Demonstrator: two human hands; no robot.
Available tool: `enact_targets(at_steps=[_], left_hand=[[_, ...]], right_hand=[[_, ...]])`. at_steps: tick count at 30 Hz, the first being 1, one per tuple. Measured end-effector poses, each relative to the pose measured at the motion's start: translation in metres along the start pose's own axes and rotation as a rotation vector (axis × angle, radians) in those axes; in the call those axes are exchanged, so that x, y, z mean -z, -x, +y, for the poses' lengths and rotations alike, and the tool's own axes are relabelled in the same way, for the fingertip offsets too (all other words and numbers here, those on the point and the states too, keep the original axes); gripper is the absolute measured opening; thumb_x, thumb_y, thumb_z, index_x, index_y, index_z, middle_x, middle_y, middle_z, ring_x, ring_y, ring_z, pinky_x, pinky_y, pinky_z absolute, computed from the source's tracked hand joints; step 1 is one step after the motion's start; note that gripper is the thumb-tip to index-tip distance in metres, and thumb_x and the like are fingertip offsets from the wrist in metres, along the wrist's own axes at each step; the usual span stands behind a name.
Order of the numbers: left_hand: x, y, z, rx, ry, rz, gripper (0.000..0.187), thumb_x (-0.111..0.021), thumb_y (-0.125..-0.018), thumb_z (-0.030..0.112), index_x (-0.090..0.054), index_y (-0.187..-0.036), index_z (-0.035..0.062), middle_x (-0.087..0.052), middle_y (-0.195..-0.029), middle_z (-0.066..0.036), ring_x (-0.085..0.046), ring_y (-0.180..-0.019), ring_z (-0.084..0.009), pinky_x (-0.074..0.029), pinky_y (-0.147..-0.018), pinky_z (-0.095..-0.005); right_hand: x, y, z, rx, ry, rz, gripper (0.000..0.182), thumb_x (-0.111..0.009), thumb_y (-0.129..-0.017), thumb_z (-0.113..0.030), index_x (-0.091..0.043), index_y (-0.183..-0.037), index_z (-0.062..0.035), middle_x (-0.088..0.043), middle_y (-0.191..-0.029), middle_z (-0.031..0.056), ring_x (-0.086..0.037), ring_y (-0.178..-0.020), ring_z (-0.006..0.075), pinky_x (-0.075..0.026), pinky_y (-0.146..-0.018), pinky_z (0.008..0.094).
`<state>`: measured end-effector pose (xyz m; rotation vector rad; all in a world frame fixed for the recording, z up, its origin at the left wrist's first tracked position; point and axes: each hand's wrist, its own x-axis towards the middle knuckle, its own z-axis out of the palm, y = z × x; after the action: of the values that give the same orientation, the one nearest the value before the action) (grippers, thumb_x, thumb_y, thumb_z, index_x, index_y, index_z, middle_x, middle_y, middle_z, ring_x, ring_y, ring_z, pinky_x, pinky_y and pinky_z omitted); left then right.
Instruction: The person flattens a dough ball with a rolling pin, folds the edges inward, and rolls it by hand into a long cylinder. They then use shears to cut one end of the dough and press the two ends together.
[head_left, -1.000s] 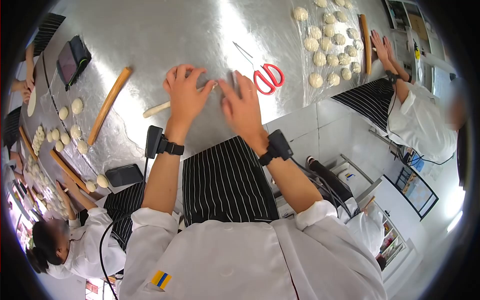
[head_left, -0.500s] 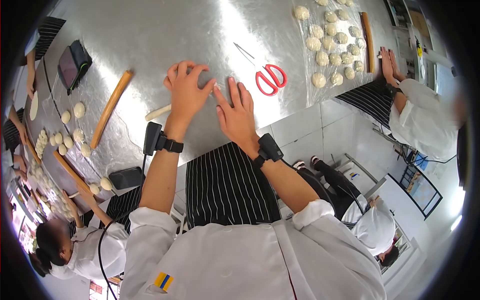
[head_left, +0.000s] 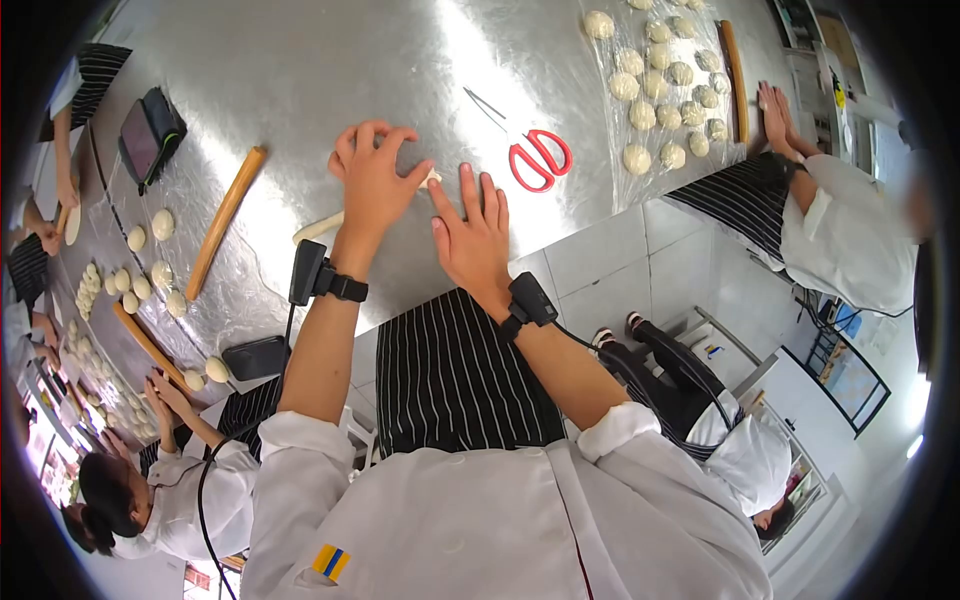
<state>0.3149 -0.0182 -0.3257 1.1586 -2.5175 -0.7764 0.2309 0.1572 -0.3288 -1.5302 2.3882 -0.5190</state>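
A thin strip of pale dough (head_left: 318, 227) lies on the steel table and passes under my left hand (head_left: 374, 180). Its far end (head_left: 432, 177) shows between my two hands, at my left thumb and right index fingertips. The left hand is arched, its fingers spread and bent, with the fingertips toward the table. My right hand (head_left: 473, 232) lies low with its fingers apart, the index finger touching the dough end. Red-handled scissors (head_left: 540, 160) rest to the right of my hands.
Dough balls (head_left: 641, 115) sit on plastic film at the upper right, beside a rolling pin (head_left: 735, 80). To the left are another rolling pin (head_left: 226, 222), more dough balls (head_left: 162, 224), a black phone (head_left: 254, 358) and a cased device (head_left: 150, 138). Co-workers stand on both sides.
A little more of the dough end shows between my hands, which have barely moved. The co-worker at lower left has brought their hands together.
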Motion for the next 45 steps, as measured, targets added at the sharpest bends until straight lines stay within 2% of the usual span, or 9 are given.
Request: enact_targets(at_steps=[6,14,28,30,34,36,41,43,45], left_hand=[[-0.002,-0.003,0.0,0.014,-0.011,0.012,0.041,-0.09,-0.083,0.037,-0.076,-0.118,0.022,-0.058,-0.132,-0.003,-0.037,-0.138,-0.0343,-0.024,-0.114,-0.0571],[0.002,-0.002,0.001,0.014,-0.02,-0.003,0.043,-0.091,-0.082,0.038,-0.075,-0.118,0.0221,-0.057,-0.133,-0.003,-0.036,-0.141,-0.034,-0.024,-0.114,-0.0584],[-0.002,-0.002,0.0,0.003,-0.042,0.02,0.043,-0.091,-0.082,0.042,-0.073,-0.115,0.0223,-0.057,-0.13,-0.003,-0.035,-0.137,-0.0334,-0.023,-0.112,-0.0594],[0.001,-0.002,0.001,-0.001,-0.048,-0.02,0.036,-0.084,-0.09,0.039,-0.073,-0.119,0.0218,-0.058,-0.13,-0.002,-0.036,-0.141,-0.0334,-0.021,-0.116,-0.0592],[0.004,-0.004,-0.012,-0.008,0.024,-0.012,0.027,-0.076,-0.096,0.031,-0.074,-0.121,0.0208,-0.06,-0.131,-0.001,-0.039,-0.141,-0.0328,-0.02,-0.117,-0.0572],[0.01,-0.002,-0.014,0.029,0.078,-0.025,0.025,-0.072,-0.095,0.022,-0.076,-0.12,0.0199,-0.064,-0.124,-0.001,-0.043,-0.137,-0.032,-0.023,-0.116,-0.0559],[0.021,0.021,-0.004,-0.024,-0.072,-0.025,0.03,-0.072,-0.093,0.024,-0.075,-0.123,0.0183,-0.066,-0.125,-0.005,-0.048,-0.135,-0.035,-0.03,-0.115,-0.0567],[0.015,0.022,-0.005,-0.144,-0.08,0.03,0.032,-0.074,-0.092,0.026,-0.074,-0.122,0.0153,-0.067,-0.121,-0.008,-0.056,-0.125,-0.0382,-0.036,-0.11,-0.057],[0.006,0.021,-0.01,-0.142,-0.058,0.013,0.033,-0.073,-0.094,0.03,-0.073,-0.124,0.0147,-0.067,-0.123,-0.011,-0.056,-0.125,-0.0399,-0.04,-0.108,-0.0563]], right_hand=[[0.001,0.002,-0.002,-0.044,-0.034,0.032,0.056,-0.063,-0.105,-0.028,-0.055,-0.161,-0.0268,-0.035,-0.174,0.0198,-0.034,-0.156,0.0482,-0.026,-0.128,0.0628],[-0.001,0.007,-0.003,-0.1,-0.026,-0.013,0.059,-0.062,-0.106,-0.03,-0.051,-0.164,-0.0278,-0.03,-0.177,0.0187,-0.028,-0.16,0.0481,-0.023,-0.128,0.0646],[-0.005,0.002,-0.008,-0.112,0.014,0.009,0.059,-0.06,-0.106,-0.032,-0.051,-0.164,-0.028,-0.027,-0.178,0.0196,-0.026,-0.161,0.0473,-0.017,-0.128,0.0687],[-0.007,0.0,-0.007,-0.103,0.004,0.028,0.059,-0.06,-0.106,-0.032,-0.051,-0.164,-0.0285,-0.027,-0.178,0.0194,-0.026,-0.16,0.0473,-0.016,-0.128,0.0693],[0.0,-0.006,-0.009,-0.1,-0.01,0.004,0.057,-0.059,-0.107,-0.033,-0.051,-0.163,-0.0295,-0.027,-0.178,0.019,-0.026,-0.161,0.0471,-0.015,-0.128,0.0693],[0.001,-0.011,-0.009,-0.098,-0.015,-0.001,0.057,-0.059,-0.107,-0.033,-0.051,-0.164,-0.0297,-0.027,-0.178,0.0189,-0.026,-0.161,0.0471,-0.015,-0.128,0.0696],[0.0,-0.018,-0.008,-0.067,0.085,-0.041,0.059,-0.061,-0.106,-0.035,-0.05,-0.164,-0.028,-0.029,-0.177,0.0193,-0.03,-0.159,0.048,-0.02,-0.125,0.0736],[-0.014,-0.016,-0.002,-0.016,0.154,0.087,0.062,-0.066,-0.101,-0.037,-0.055,-0.159,-0.0191,-0.036,-0.174,0.0223,-0.038,-0.155,0.0487,-0.027,-0.121,0.0756],[-0.023,-0.013,0.005,-0.029,0.091,0.073,0.063,-0.067,-0.099,-0.038,-0.056,-0.157,-0.0179,-0.035,-0.174,0.0221,-0.038,-0.155,0.0486,-0.024,-0.124,0.0741]])
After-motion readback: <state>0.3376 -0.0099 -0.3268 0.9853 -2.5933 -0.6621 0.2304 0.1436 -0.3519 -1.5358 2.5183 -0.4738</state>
